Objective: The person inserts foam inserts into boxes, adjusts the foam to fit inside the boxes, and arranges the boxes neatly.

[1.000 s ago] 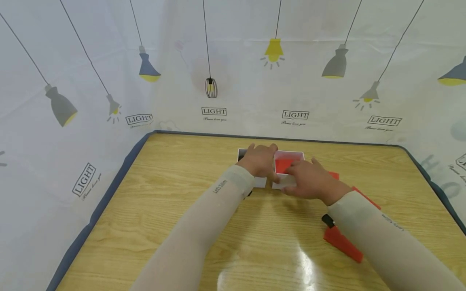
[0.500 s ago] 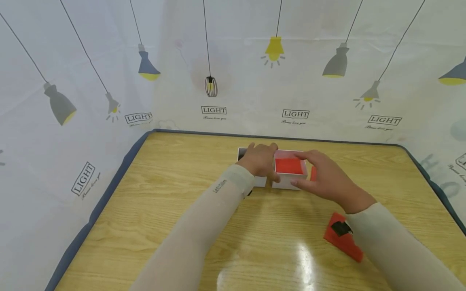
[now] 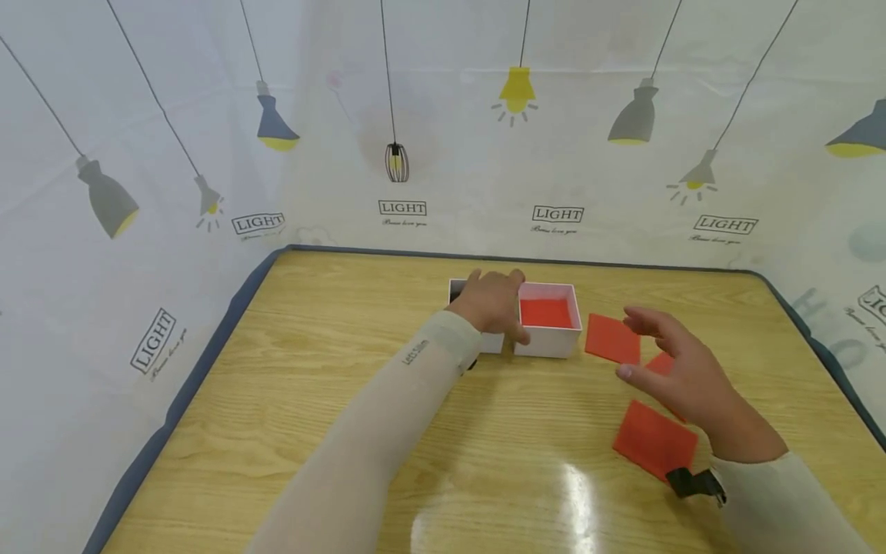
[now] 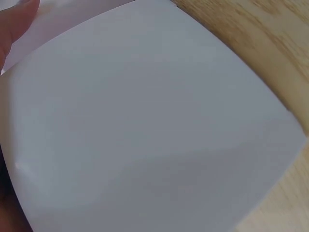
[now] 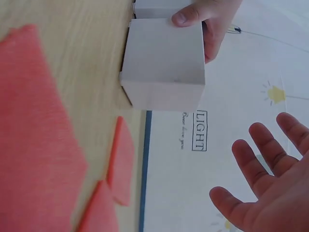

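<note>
Two white open-topped boxes stand side by side on the table; a flat red square [image 3: 544, 312] lies inside the right box [image 3: 547, 344]. My left hand [image 3: 491, 300] covers much of the left box [image 3: 493, 343] and grips the right box's left side, thumb on the near wall, as the right wrist view also shows. Three thin red squares lie to the right: one near the box [image 3: 612, 338], one partly hidden [image 3: 661, 362], one closer to me [image 3: 654, 438]. Above them my right hand [image 3: 681, 373] hovers with fingers spread, holding nothing. A white box wall [image 4: 145, 111] fills the left wrist view.
The wooden table [image 3: 311, 346] ends at a blue edging [image 3: 429, 257] along the back. Behind it hangs a white sheet [image 3: 471, 177] printed with lamps. Something dark [image 3: 456, 288] shows inside the left box. A black strap [image 3: 695, 485] hangs at my right sleeve.
My right hand has come out of the right box and moved right and toward me, uncovering the red square inside and those on the table. My left hand stays at the box.
</note>
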Action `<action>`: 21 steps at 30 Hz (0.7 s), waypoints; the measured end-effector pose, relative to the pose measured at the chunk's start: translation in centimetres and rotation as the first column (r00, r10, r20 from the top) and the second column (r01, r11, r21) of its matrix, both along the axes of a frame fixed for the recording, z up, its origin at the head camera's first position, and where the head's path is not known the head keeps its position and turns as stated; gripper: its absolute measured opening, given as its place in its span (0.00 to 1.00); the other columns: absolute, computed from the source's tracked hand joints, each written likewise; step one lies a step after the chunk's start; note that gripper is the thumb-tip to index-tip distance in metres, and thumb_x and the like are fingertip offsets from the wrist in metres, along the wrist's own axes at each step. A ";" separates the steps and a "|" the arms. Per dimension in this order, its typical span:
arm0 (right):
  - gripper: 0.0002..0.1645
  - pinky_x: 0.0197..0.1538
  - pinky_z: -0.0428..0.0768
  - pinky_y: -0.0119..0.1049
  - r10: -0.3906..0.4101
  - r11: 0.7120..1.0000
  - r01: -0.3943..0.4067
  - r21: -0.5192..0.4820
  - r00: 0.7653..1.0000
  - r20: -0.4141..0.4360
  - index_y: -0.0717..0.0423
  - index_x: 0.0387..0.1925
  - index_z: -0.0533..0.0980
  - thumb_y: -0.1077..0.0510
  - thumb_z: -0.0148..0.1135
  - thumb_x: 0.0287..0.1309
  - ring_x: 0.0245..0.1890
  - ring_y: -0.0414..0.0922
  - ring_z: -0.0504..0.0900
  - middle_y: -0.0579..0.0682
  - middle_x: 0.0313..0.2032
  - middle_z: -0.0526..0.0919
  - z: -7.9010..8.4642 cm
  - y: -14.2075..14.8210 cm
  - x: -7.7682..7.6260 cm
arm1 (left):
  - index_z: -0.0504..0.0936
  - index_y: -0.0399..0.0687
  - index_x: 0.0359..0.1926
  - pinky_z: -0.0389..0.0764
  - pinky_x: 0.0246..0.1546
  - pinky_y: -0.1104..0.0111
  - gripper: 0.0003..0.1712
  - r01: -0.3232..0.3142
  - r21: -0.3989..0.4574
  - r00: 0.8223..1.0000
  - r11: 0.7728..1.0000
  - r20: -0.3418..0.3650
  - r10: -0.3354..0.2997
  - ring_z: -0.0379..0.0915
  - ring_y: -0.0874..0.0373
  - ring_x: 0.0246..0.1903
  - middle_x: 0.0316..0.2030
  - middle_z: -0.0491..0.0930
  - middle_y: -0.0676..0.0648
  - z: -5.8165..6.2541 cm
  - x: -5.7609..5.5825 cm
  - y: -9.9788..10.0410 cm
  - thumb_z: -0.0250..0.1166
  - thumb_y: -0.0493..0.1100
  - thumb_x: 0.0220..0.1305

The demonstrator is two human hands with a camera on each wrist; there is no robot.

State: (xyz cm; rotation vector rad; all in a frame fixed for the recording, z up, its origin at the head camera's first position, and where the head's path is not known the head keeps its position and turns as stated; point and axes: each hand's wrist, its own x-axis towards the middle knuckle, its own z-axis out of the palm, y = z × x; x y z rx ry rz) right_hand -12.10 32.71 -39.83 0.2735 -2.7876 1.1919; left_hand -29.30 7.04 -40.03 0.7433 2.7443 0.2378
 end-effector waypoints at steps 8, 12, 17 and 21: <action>0.48 0.59 0.64 0.13 0.025 0.983 -0.033 -0.182 0.999 -0.045 0.52 0.81 0.59 0.69 0.69 0.64 0.64 0.24 0.68 0.31 0.64 0.72 -2.6 2.1 3.0 | 0.62 0.55 0.79 0.48 0.81 0.49 0.61 0.006 0.007 1.000 1.000 -0.004 -0.006 0.71 0.54 0.67 0.65 0.80 0.52 0.1 0.2 0.1 0.81 0.68 0.50; 0.47 0.57 0.66 0.15 0.013 0.974 -0.012 -0.226 1.000 0.003 0.49 0.82 0.58 0.70 0.66 0.67 0.63 0.27 0.70 0.33 0.64 0.72 -3.3 2.8 4.2 | 0.62 0.54 0.78 0.49 0.81 0.48 0.60 0.017 0.010 1.000 1.000 -0.007 -0.017 0.71 0.53 0.68 0.65 0.80 0.51 0.1 0.2 0.0 0.80 0.68 0.51; 0.47 0.53 0.66 0.15 -0.025 0.977 0.040 -0.211 0.997 0.072 0.49 0.83 0.55 0.66 0.66 0.70 0.62 0.25 0.69 0.33 0.64 0.72 -4.2 3.7 5.2 | 0.61 0.54 0.79 0.48 0.81 0.48 0.62 0.012 0.004 1.000 1.000 -0.006 -0.012 0.71 0.53 0.68 0.65 0.80 0.52 0.0 0.0 0.0 0.80 0.69 0.50; 0.47 0.50 0.68 0.17 -0.064 0.980 0.091 -0.175 0.986 0.155 0.48 0.84 0.52 0.62 0.65 0.73 0.61 0.23 0.67 0.32 0.65 0.70 -4.8 4.7 5.9 | 0.61 0.54 0.80 0.46 0.82 0.48 0.63 0.004 -0.005 1.000 1.000 0.013 -0.004 0.70 0.52 0.69 0.65 0.80 0.52 0.0 -0.1 0.0 0.81 0.70 0.49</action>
